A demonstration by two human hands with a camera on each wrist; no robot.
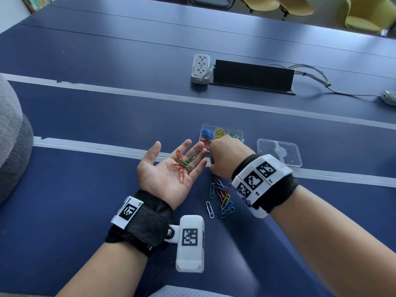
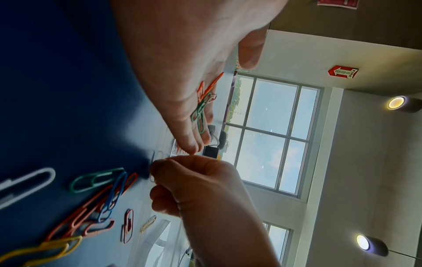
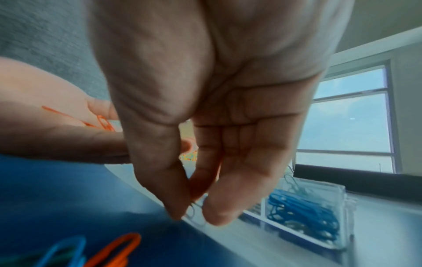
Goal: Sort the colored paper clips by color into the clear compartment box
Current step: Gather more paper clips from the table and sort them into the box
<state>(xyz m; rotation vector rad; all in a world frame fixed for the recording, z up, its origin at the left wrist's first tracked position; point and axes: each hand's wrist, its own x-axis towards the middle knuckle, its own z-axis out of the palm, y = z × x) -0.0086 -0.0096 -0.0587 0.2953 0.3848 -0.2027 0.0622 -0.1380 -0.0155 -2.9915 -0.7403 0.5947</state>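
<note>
Head view: clips (image 1: 183, 163) on left palm (image 1: 169, 170)

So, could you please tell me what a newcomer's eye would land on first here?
Probably the open left hand, palm up, carrying red and green paper clips. Next, the mixed pile of loose clips on the blue table, and the clear compartment box just beyond the right hand.

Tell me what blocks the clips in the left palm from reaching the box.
The right hand hovers over the near compartments of the clear plastic compartment box, between it and the red and green paper clips on the open left hand.
</note>
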